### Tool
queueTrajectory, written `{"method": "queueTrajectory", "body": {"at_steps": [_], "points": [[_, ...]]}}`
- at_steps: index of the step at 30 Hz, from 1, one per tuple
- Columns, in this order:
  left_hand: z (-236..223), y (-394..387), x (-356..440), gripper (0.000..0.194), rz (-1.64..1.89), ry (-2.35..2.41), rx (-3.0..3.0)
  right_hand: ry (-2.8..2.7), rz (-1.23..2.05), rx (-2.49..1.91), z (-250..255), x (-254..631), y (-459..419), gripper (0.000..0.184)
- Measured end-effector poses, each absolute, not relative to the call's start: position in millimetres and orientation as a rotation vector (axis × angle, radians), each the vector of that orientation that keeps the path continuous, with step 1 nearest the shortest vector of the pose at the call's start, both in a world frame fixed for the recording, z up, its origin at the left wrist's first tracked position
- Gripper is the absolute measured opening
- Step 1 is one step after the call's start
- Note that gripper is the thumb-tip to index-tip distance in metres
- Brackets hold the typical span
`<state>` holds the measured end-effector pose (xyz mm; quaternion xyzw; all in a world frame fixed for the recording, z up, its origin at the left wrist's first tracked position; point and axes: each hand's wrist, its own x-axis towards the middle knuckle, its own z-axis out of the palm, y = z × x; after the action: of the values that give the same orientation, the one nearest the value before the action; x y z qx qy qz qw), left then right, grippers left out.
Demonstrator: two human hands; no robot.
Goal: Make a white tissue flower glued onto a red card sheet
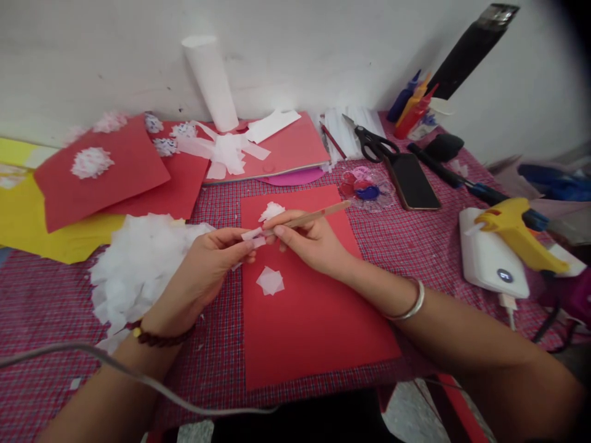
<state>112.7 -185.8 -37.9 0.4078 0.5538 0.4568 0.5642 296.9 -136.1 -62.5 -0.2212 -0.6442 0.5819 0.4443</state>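
My left hand point(231, 246) pinches a small piece of white tissue paper point(252, 234) between thumb and fingers. Meeting it above the red sheet, my right hand point(307, 237) grips a flat wooden stick point(323, 212), its lower end touching or close to the tissue piece. Beneath both hands lies the red paper sheet point(314, 326). A ruffled white tissue tuft point(271, 211) sits near its top, and a flat star-shaped stack of tissue squares point(270, 280) lies lower on it. Left of my left hand is a heap of white tissue squares point(133, 264).
Red cards with tissue puffs point(92, 163) lie at the back left. Black scissors point(373, 141), a phone point(413, 181), a paint palette point(367, 187) and paint bottles point(415, 107) are back right. A yellow glue gun point(521, 231) rests on a white power bank point(489, 258). A cable point(152, 384) crosses the front left.
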Motion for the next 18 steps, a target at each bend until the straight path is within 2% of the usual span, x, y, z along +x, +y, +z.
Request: {"method": "queueTrajectory", "body": {"at_steps": [5,10,18], "points": [[-38,-187,110,0.014,1.092,1.241,0.881,-1.583,1.438,-0.612,-58,299,-135,0.016],[-35,-190,110,0.017,1.124,1.158,0.818,-1.344,1.620,-0.582,-55,297,-136,0.018],[-18,-181,131,0.009,1.446,1.152,0.957,-1.070,1.810,-0.519,-39,297,-137,0.027]]}}
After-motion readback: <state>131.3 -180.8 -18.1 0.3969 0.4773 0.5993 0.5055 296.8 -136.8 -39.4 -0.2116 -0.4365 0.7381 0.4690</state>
